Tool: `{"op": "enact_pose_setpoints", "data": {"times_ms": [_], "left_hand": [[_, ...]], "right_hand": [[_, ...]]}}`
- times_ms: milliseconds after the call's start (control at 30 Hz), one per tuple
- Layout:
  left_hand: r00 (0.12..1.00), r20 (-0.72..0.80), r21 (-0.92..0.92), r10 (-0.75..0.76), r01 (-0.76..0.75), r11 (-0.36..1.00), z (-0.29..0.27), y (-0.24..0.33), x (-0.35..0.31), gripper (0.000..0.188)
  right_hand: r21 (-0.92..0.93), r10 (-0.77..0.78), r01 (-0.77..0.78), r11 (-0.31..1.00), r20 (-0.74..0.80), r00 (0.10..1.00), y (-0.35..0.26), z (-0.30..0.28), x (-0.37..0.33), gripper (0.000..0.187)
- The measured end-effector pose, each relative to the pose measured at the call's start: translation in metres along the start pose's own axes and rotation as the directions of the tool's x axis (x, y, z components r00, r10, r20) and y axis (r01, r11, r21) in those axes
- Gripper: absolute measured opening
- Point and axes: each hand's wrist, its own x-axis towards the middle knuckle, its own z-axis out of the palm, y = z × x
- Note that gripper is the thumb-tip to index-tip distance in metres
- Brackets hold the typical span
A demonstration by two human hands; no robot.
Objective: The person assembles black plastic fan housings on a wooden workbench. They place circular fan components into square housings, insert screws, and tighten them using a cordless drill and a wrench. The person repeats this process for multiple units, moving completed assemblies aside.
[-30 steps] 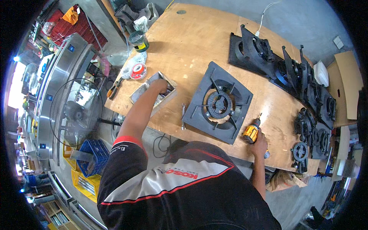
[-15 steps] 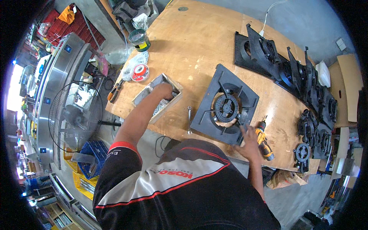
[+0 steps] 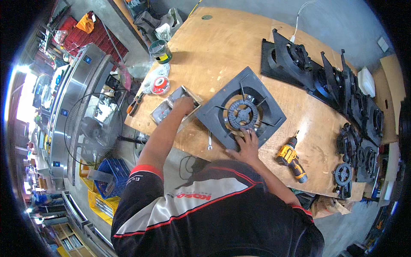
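My left hand [image 3: 183, 105] reaches into a small divided box [image 3: 195, 96] of loose metal hardware; its fingers are hidden there. A square black gas-stove plate [image 3: 210, 112] lies on the table with a round burner ring [image 3: 233, 115] at its centre and grate arms around it. On its near part rests my right hand [image 3: 247, 147], open, fingers spread, touching near the ring. A combination wrench [image 3: 209, 141] lies between box and plate, its upper end beside the plate's edge. Right of the plate, a yellow and black cordless drill [image 3: 291, 159] lies on its side.
Several black stove plates [image 3: 287, 64] lean along the table's right back edge, with burner parts [image 3: 342, 173] stacked nearer. Beyond the box are a red-and-white tub [image 3: 160, 85], a green can [image 3: 160, 52] and orange-handled pliers [image 3: 134, 105]. A fan [image 3: 92, 127] stands left.
The stove plate has turned and shifted left toward the box, my right hand moving left with it, away from the drill. My left hand stays in the box.
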Motion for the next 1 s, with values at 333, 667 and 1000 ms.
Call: {"op": "enact_pose_setpoints", "data": {"times_ms": [333,667,1000], "left_hand": [[0.978,0.049,-0.097,0.200,-0.195,0.976,-0.003,-0.020,0.023,0.030],[0.999,0.042,-0.091,-0.013,0.016,0.996,0.019,-0.017,0.027,0.028],[0.998,-0.067,-0.144,-0.003,-0.007,0.990,0.018,-0.009,0.016,0.026]], "right_hand": [[0.414,0.143,-0.142,0.899,0.029,0.989,0.053,-0.052,0.029,0.033],[0.328,0.553,-0.492,0.806,-0.125,0.824,0.110,-0.122,-0.046,0.021],[0.077,0.507,-0.510,0.857,-0.306,0.806,0.146,-0.093,-0.073,0.021]]}}
